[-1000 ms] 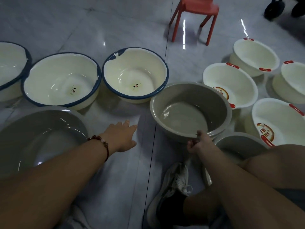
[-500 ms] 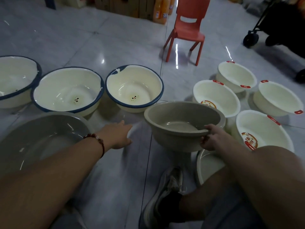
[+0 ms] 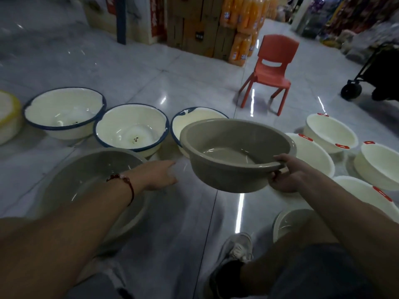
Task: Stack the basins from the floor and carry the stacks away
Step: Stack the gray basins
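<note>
Glossy grey floor tiles [image 3: 190,229] carry a grey basin [image 3: 90,180] under the left hand [image 3: 158,174], whose fingers reach out flat. Farther on, the right hand [image 3: 287,175] grips the rim of a taupe basin [image 3: 235,154] held clear of the floor, before blue-rimmed basins [image 3: 131,128].

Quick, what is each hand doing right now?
Left hand: open, fingers stretched forward, holding nothing.
Right hand: gripping the rim of the grey basin.

We had only one view, from the camera worn on the head. It looked forward and down at the floor [image 3: 129,67], from low and near, so both forearms entered from the bottom edge and the shop's back stayed far.
</note>
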### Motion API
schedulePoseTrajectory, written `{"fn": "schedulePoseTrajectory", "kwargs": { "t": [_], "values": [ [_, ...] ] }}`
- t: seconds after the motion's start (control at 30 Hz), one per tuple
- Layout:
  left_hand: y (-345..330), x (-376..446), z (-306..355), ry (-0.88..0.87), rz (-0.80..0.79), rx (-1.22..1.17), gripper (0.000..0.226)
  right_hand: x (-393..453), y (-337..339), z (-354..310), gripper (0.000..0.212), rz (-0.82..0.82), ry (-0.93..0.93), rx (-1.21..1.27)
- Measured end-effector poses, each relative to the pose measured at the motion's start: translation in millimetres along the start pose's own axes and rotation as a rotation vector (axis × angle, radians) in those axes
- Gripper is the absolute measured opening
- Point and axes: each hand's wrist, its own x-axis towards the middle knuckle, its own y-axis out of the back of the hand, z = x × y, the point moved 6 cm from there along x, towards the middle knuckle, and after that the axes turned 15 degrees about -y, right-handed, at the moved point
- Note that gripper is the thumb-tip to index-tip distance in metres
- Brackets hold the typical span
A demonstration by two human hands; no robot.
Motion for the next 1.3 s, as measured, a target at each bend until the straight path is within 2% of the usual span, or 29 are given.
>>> {"fn": "schedulePoseTrajectory", "kwargs": {
  "t": [0.07,0.13,0.27,0.37,0.5,0.6,0.7,0.83,1.03,1.2,1.3],
  "values": [
    [14.2,-16.9,-13.3,0.042,0.111,-0.139,0.067,-9.4,-20.7,6.8,0.024,-0.049,0.002,-0.035],
    [28.6,-34.5,-27.0,0.099,0.256,-0.331,0.053,-16.4,-43.7,15.7,0.022,-0.097,-0.001,-0.104],
    [38.8,-73.5,-67.7,0.368,0.555,-0.762,0.042,-22.3,-91.6,41.2,0.021,-0.153,-0.025,-0.287],
    [29.3,-106.7,-98.9,0.511,0.691,-1.020,0.041,-22.0,-129.0,68.5,0.023,-0.172,-0.044,-0.428],
    [21.4,-151.0,-132.8,0.596,0.862,-1.152,0.033,-16.4,-178.3,108.6,0.019,-0.188,-0.036,-0.569],
    [11.8,-186.7,-156.2,0.704,0.959,-1.139,0.035,-9.4,-210.1,143.3,0.018,-0.190,-0.089,-0.635],
    [-7.1,-220.1,-184.3,0.811,0.972,-1.117,0.033,2.6,-236.5,174.3,0.018,-0.166,-0.142,-0.679],
    [-28.1,-252.4,-213.4,0.864,0.996,-1.142,0.031,28.5,-264.5,203.7,0.022,-0.109,-0.198,-0.715],
    [-47.4,-264.0,-235.9,0.847,0.971,-1.258,0.025,63.9,-287.4,226.9,0.018,-0.041,-0.175,-0.757],
    [-56.2,-246.3,-245.1,0.812,0.838,-1.235,0.029,87.6,-281.8,213.5,0.015,0.043,-0.112,-0.752],
    [-66.0,-235.4,-249.9,0.834,0.751,-1.188,0.037,102.5,-281.6,203.4,0.013,0.013,-0.064,-0.785]
  ]
}}
